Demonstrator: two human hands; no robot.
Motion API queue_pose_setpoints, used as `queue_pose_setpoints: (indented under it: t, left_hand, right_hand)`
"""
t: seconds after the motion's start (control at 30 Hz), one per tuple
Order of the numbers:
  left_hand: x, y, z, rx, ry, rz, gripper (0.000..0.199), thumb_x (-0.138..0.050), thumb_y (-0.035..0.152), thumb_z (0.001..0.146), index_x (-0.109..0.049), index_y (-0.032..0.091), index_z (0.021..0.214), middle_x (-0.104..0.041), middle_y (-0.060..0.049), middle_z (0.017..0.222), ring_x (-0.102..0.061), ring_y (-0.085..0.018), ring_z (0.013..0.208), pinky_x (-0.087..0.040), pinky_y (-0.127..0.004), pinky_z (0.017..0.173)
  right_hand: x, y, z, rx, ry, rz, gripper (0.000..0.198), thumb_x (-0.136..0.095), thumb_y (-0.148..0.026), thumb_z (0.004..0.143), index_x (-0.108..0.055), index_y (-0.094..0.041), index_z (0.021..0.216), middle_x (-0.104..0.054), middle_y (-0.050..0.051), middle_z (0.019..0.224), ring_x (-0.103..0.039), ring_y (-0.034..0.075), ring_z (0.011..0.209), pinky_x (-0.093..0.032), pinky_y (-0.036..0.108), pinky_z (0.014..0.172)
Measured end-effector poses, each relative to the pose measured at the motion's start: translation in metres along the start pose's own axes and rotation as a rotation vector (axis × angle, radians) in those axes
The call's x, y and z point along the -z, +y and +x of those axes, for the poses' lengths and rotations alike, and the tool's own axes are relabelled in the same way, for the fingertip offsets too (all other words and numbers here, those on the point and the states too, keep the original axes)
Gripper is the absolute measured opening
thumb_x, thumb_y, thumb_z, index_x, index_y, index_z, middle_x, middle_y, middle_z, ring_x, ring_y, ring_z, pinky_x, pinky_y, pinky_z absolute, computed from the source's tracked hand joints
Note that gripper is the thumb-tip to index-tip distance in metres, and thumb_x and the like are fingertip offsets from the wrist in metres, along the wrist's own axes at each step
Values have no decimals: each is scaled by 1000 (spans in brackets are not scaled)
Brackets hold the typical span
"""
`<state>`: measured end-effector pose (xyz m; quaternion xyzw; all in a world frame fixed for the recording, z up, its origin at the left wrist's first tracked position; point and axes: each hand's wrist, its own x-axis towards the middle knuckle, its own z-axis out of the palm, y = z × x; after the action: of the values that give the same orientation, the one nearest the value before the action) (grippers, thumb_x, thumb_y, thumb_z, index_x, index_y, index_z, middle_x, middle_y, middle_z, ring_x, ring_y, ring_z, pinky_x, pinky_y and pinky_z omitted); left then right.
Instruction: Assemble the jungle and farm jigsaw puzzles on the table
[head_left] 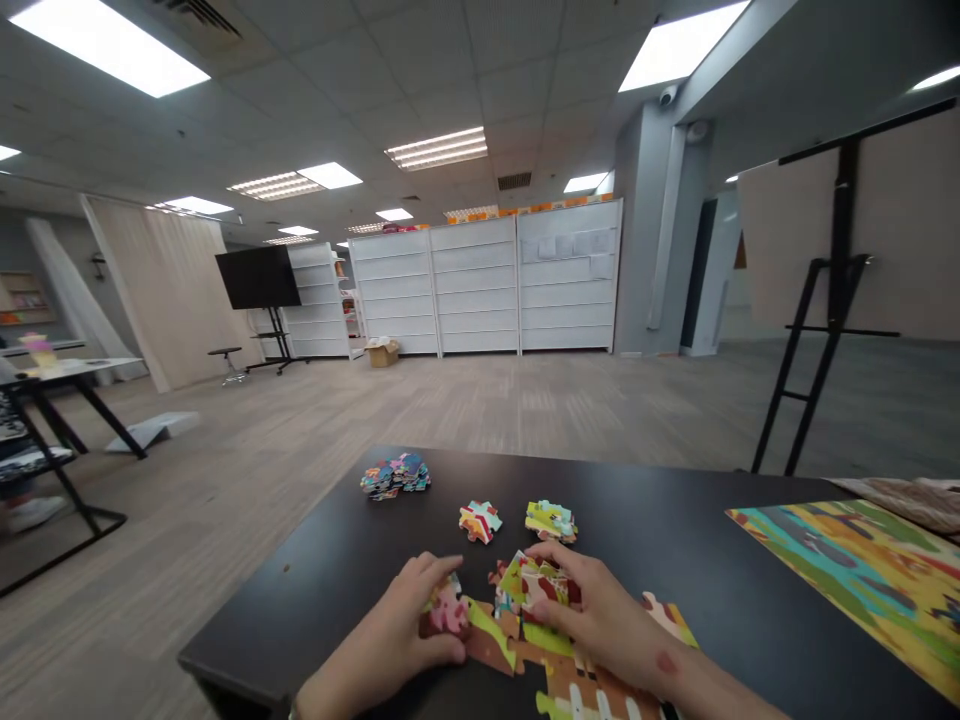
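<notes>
My left hand (pixel 394 635) curls around a pink-patterned jigsaw piece (pixel 448 610), thumb below and fingers above; whether more pieces lie under it is hidden. Pinched between the thumb and fingers of my right hand (pixel 600 605) are jigsaw pieces (pixel 546 582) with red-brown, white and green print, seemingly stacked. Beneath and between both hands lies a joined puzzle section (pixel 491 640) in brown and green, with white fence posts near the bottom edge. My right forearm covers part of it. Beyond my hands sit a small red-and-white group of pieces (pixel 480 521) and a yellow-green stack (pixel 551 520).
A blue-toned pile of pieces (pixel 395 476) stands near the far left edge of the dark table (pixel 315 570). At the right lies a colourful picture sheet (pixel 862 575), with brown cloth (pixel 911 500) behind it. A black easel stand (pixel 814 340) rises beyond the table.
</notes>
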<state>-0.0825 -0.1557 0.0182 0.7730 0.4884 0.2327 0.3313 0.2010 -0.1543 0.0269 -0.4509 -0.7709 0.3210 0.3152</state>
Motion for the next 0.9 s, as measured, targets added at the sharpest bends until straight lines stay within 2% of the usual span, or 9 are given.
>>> queue_pose_setpoints:
  t: [0.1, 0.23, 0.4, 0.47, 0.6, 0.7, 0.8, 0.9]
  left_hand:
    - [0, 6, -3, 36, -52, 122, 70, -82, 24, 68, -60, 27, 134, -56, -6, 126, -45, -30, 119, -35, -38, 105]
    - [-3, 18, -7, 82, -18, 129, 68, -81, 18, 64, -64, 27, 129, -58, -4, 114, -51, -27, 108, -39, -33, 94]
    - [-1, 25, -12, 13, 1, -1, 28, -62, 10, 71, -67, 21, 97, -56, 0, 99, -54, -17, 87, -40, -23, 77]
    - [1, 26, -13, -20, 16, -54, 18, -60, 12, 76, -64, 20, 92, -56, 1, 97, -53, -16, 84, -39, -23, 75]
    - [-3, 29, -10, 10, 41, -83, 13, -60, 16, 80, -62, 19, 92, -57, 3, 85, -52, -16, 80, -37, -23, 70]
    - [-15, 33, -5, 14, 56, -75, 10, -61, 15, 79, -62, 19, 89, -58, 3, 81, -53, -16, 78, -36, -23, 69]
    - [-26, 38, 0, -26, 70, -93, 11, -61, 14, 79, -63, 19, 89, -61, 1, 85, -54, -17, 80, -37, -23, 71]
    - [-35, 42, 5, -68, 65, -170, 13, -60, 14, 81, -63, 20, 91, -63, 1, 88, -56, -18, 83, -38, -24, 74]
  right_hand:
    - [0, 0, -1, -4, 2, -1, 36, -70, -35, 84, -64, -23, 118, -73, 2, 111, -66, 23, 100, -47, 30, 92]
    - [1, -3, -1, -12, -2, 3, 34, -69, -35, 85, -64, -23, 116, -72, 2, 111, -66, 24, 101, -47, 31, 91]
    - [0, -1, 0, 15, 21, 1, 30, -65, -35, 87, -65, -24, 115, -73, 3, 109, -67, 24, 101, -48, 32, 92]
    - [0, 0, 0, 8, 57, 29, 32, -65, -37, 88, -65, -23, 116, -73, 4, 113, -67, 25, 103, -49, 33, 93]
    - [0, -1, 0, -50, 97, 263, 44, -64, -48, 88, -58, -22, 123, -73, 6, 108, -71, 25, 95, -54, 34, 86]
    - [1, -3, -2, -76, 55, 424, 46, -65, -52, 87, -55, -22, 121, -74, 5, 98, -71, 24, 87, -55, 33, 79]
    - [3, -6, -5, -20, -11, 327, 37, -68, -44, 85, -59, -21, 112, -73, 4, 98, -69, 24, 88, -53, 31, 79]
    - [4, -14, -7, 54, -52, 108, 32, -69, -29, 83, -66, -23, 113, -73, 2, 110, -66, 23, 100, -49, 30, 90]
